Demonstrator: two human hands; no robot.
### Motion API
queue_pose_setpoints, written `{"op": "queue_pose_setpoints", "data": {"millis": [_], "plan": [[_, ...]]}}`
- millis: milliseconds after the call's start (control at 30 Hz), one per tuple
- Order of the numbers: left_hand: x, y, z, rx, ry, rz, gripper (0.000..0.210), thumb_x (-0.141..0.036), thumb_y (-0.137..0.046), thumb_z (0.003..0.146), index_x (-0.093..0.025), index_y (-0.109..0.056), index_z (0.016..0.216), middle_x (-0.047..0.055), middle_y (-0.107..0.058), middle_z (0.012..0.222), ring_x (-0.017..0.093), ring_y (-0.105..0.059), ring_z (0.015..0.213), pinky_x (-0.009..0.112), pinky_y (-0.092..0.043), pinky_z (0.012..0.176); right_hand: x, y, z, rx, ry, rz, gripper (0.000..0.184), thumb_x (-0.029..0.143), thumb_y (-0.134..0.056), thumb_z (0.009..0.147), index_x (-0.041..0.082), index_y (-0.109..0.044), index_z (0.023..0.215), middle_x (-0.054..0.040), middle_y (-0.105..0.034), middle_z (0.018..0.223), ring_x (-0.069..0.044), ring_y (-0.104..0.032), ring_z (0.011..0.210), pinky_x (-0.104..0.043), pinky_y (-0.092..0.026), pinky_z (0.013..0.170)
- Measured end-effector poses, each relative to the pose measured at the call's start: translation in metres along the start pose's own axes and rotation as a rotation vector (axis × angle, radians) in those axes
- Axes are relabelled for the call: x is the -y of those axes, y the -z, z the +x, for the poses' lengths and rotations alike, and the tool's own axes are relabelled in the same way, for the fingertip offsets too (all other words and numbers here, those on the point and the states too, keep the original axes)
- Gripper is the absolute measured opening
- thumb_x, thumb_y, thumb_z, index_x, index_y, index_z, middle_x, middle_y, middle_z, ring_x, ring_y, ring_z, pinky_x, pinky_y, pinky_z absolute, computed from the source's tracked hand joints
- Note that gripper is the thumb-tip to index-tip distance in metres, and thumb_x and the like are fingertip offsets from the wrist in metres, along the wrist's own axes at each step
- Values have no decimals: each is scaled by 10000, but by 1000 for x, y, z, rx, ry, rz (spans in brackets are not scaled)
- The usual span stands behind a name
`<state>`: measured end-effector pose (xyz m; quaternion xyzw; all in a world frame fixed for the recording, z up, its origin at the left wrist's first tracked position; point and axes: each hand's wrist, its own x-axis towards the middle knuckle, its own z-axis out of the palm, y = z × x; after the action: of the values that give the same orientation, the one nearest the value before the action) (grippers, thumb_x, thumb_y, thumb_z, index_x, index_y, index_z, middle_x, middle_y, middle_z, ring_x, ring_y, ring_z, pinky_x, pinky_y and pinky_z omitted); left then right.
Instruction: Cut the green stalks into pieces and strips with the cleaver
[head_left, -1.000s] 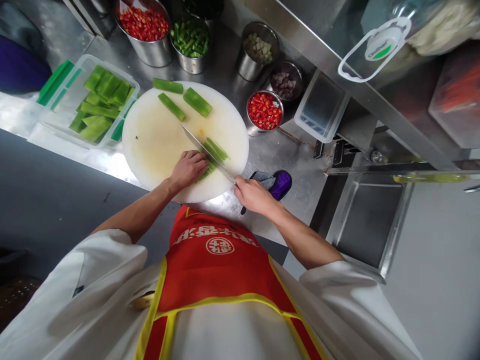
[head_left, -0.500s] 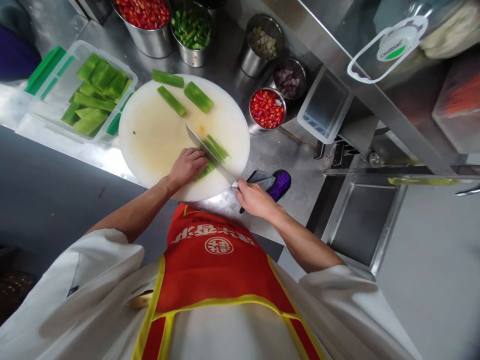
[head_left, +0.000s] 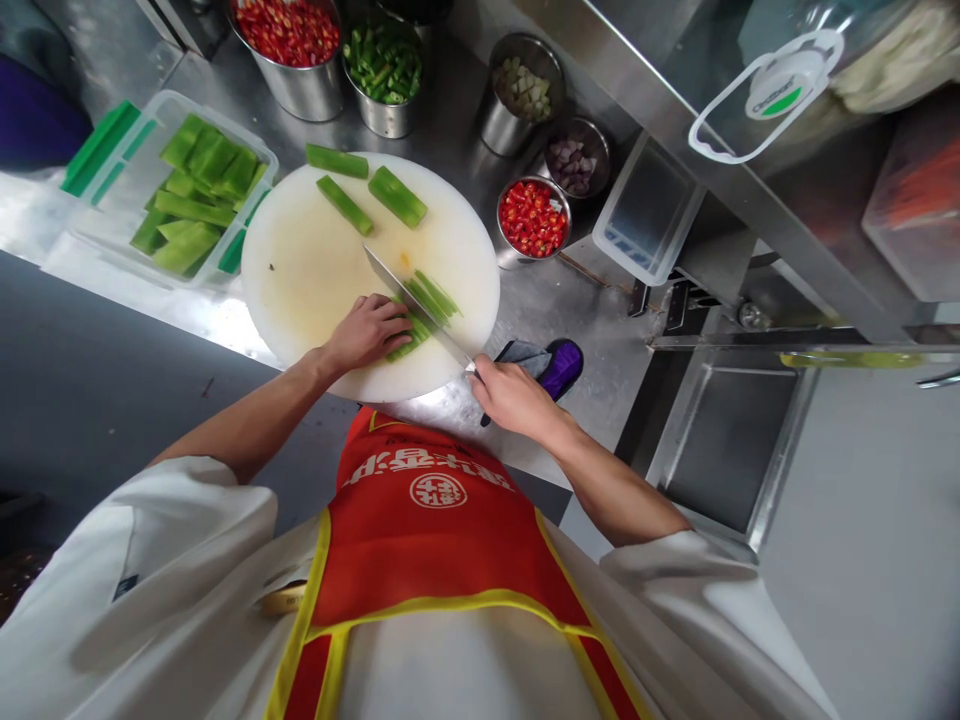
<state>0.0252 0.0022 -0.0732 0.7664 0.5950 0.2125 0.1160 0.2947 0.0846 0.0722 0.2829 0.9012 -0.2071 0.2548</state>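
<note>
Green stalk strips (head_left: pixel 433 293) lie sliced on my round cutting board (head_left: pixel 300 260) beside the knife (head_left: pixel 418 309), its handle gripped by my right hand (head_left: pixel 513 395), while my left hand (head_left: pixel 369 332) rests curled fingers on more pieces. Three thick sticks (head_left: pixel 397 197) and the tub's (head_left: pixel 221 122) chunks (head_left: pixel 195 208) look left to slice.

the knife (head_left: pixel 417 308) has a smooth metal blade, the cutting board (head_left: pixel 307 265) looks matt plastic, the counter (head_left: pixel 604 335) glossy metal, the apron (head_left: pixel 435 555) smooth cloth.

Single head-worn view, facing forward and steeply down, apron (head_left: pixel 435 560) nearer, hands (head_left: pixel 517 402) and cutting board (head_left: pixel 300 262) farther out
</note>
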Motion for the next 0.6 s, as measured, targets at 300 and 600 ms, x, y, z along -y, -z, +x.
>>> {"op": "queue_pose_setpoints", "data": {"millis": [300,600], "plan": [[-1,-1,-1,-29,-8,23,340,-466,-503,1006,-233,-733,1094,84,-703,1176,269,-565,1052,429,-411,845,4,-2,5,43,-31,3,264,290,-352,1064,148,-545,1173,-149,-756,1022,-273,-722,944,-304,-416,757],[1,-7,-2,-57,24,-51,339,-475,-529,991,-218,-739,1056,108,-702,1163,266,-590,1084,421,-424,868,8,-5,5,50,-43,12,257,284,-352,1063,146,-536,1178,-149,-758,1028,-269,-717,942,-302,-407,760]]}}
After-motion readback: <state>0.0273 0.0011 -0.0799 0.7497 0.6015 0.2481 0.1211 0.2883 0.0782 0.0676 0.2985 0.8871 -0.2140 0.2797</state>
